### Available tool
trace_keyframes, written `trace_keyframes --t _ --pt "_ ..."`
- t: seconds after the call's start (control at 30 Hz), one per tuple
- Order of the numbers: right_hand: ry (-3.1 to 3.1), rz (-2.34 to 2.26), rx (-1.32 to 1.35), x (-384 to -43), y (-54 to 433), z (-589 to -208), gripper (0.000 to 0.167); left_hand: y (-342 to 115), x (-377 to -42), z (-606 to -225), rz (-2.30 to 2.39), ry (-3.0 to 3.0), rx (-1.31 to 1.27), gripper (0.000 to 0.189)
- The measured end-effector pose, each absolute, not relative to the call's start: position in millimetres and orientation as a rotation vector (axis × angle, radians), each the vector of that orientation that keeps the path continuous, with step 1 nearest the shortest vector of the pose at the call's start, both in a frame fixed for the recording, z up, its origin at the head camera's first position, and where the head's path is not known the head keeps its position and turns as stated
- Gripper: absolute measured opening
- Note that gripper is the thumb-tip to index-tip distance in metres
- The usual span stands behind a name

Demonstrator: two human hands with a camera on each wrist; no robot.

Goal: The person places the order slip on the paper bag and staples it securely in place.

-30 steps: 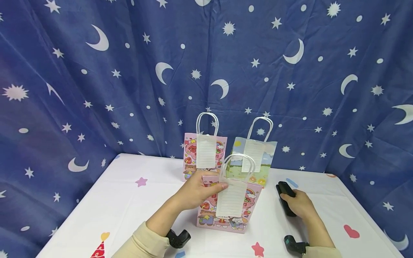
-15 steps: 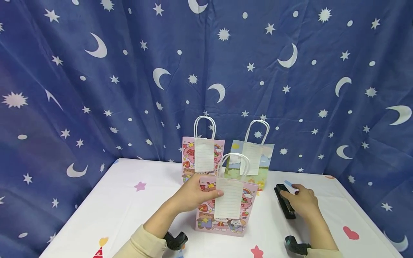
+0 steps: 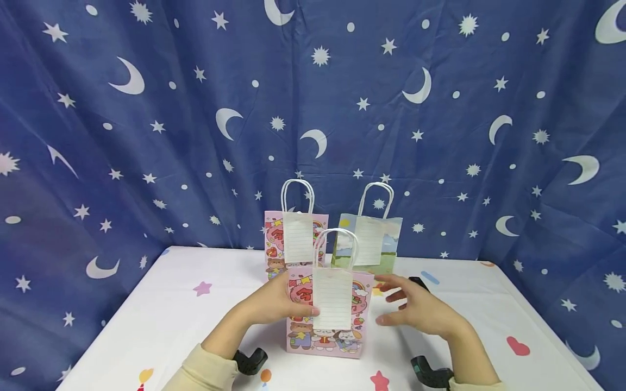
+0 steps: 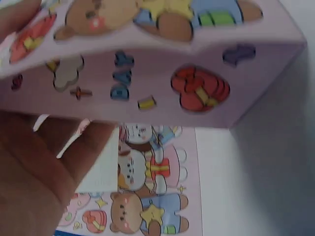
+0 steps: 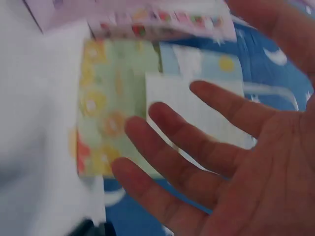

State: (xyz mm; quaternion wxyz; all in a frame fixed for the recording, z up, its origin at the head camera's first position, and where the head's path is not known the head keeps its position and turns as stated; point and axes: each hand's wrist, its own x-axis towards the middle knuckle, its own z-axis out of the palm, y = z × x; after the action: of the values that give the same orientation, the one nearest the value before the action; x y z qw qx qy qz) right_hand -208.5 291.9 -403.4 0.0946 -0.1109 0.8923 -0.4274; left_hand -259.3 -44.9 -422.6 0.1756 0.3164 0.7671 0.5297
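A pink paper gift bag (image 3: 325, 345) with cartoon animals stands upright at the front, a lined white card (image 3: 332, 298) on its face below the white handle. My left hand (image 3: 269, 307) grips this bag by its left side, thumb on the front and fingers behind. In the left wrist view, those fingers reach under the bag's side panel (image 4: 152, 83). Just right of the bag, my right hand (image 3: 423, 307) is held with fingers spread and nothing in it. Behind that hand lies a black stapler (image 3: 419, 282), mostly hidden.
Two more gift bags with lined cards stand behind: a pink one (image 3: 273, 231) at left and a landscape-printed one (image 3: 393, 236) at right. A white patterned tablecloth (image 3: 195, 326) covers the table. A blue star-and-moon curtain (image 3: 161, 146) hangs along the back.
My right hand has let go of the stapler and moved left to beside the front bag. My left hand keeps its grip on that bag. The head view has shifted slightly.
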Motion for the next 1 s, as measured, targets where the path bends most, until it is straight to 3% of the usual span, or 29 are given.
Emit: trace_keyframes --t 0.13,0.43,0.73,0.87,1.0 --pt "2.554 -1.219 -0.491 -208 270 -412 0.079 -53 -261 -428 1.427 2.159 0.914 0.054" --pt "2.555 -1.198 -0.495 -210 253 -424 0.065 -63 -256 -441 1.272 2.307 0.868 0.056" --pt "2.606 -1.266 -0.467 -214 257 -427 0.058 -64 -251 -440 1.162 2.651 0.826 0.070" --pt "2.687 -1.263 -0.407 -218 258 -429 0.061 -58 -254 -438 1.165 2.733 0.739 0.087" --pt "2.726 -1.291 -0.331 -223 256 -436 0.066 -53 -257 -438 1.158 2.789 0.638 0.090"
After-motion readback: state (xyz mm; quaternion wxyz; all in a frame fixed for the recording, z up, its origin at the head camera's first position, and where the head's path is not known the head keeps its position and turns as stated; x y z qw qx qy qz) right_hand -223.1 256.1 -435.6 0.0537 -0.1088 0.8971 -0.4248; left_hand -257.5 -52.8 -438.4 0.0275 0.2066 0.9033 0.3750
